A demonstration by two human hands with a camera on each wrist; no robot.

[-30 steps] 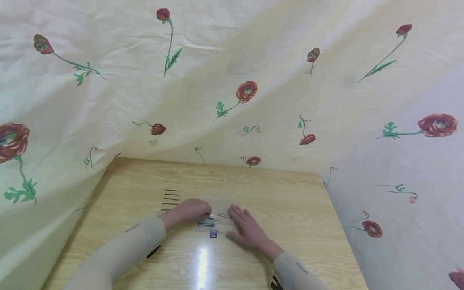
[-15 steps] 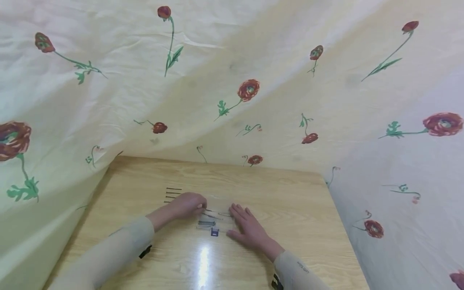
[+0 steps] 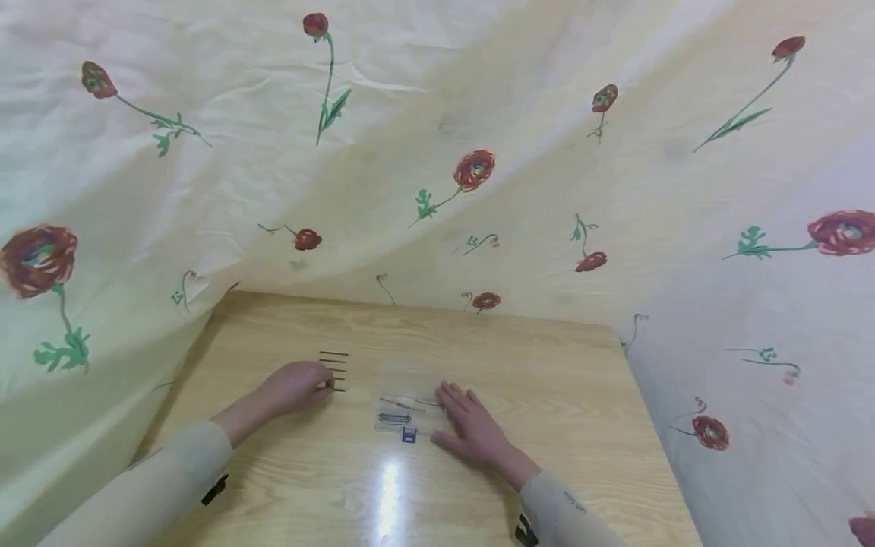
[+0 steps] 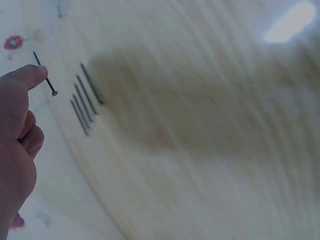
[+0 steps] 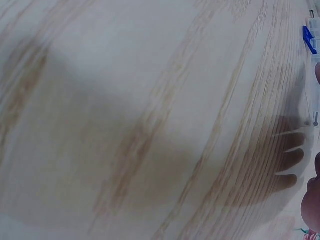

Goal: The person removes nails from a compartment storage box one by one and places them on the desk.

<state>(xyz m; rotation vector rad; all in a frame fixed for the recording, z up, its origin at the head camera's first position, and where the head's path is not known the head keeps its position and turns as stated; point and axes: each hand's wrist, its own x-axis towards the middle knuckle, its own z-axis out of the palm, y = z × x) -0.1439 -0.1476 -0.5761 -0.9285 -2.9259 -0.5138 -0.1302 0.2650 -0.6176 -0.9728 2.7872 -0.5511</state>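
My left hand (image 3: 295,386) pinches a dark nail (image 4: 49,80) between thumb and fingertip, its flat head pointing away from the fingers. Beside it on the table lies a row of several similar nails (image 4: 85,102), roughly parallel. To the right of that row is a clear plastic box (image 3: 413,376) with a blue clasp (image 3: 409,435). Several nails (image 3: 394,418) lie inside the box. My right hand (image 3: 475,429) rests along the box's right side with fingers extended; in the right wrist view only bits of that hand show at the edge.
The wooden table (image 3: 547,387) stretches out around the box on all sides. A flowered cloth (image 3: 383,190) hangs behind it and at both sides. Light glares off the table (image 3: 388,497) in front of the box.
My left hand has moved from over the box leftward to the row of nails, carrying a nail. My right hand has stayed at the box's side.
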